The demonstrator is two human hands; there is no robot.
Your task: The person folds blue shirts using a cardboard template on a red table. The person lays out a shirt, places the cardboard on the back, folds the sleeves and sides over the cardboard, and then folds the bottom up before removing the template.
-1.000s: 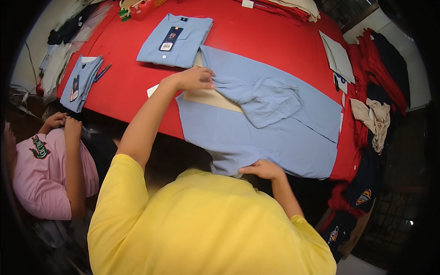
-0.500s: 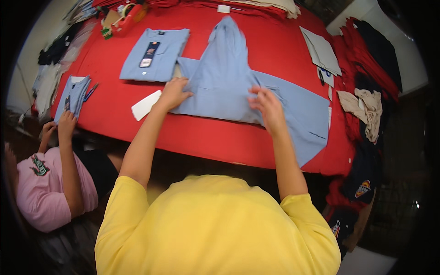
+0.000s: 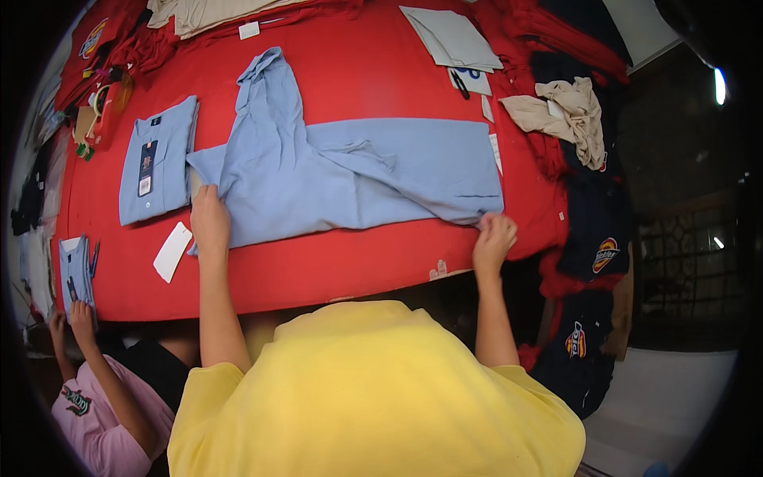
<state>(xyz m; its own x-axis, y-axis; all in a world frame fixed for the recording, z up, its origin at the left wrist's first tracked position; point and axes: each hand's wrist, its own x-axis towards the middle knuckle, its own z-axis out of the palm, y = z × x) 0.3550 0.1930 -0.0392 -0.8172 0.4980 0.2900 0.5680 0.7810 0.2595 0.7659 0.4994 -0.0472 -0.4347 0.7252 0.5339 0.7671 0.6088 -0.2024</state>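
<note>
A light blue shirt [image 3: 274, 195] lies partly folded across the table in front of me. One sleeve stretches up and away from me, and a broad part reaches to the right. My left hand [image 3: 210, 221] is closed on the shirt's left edge, beside a white card [image 3: 172, 251]. At the near right corner, by a dark slit in the cloth, my right hand [image 3: 496, 238] pinches the fabric. Left of the shirt, a neatly folded blue shirt [image 3: 171, 171] carries a dark hang tag [image 3: 147, 167].
Red cloth [image 3: 358, 71] covers the table. A tape dispenser [image 3: 102, 107] stands far left; pale folded cloths [image 3: 453, 40], a black pen [image 3: 459, 84] and a crumpled beige cloth [image 3: 568, 119] lie right. At left, a person in pink [image 3: 119, 421] handles another blue shirt [image 3: 74, 266].
My right hand has moved from above the shirt's middle to its right corner and taken hold of it. That hanging corner is now drawn up onto the table. My view has shifted right.
</note>
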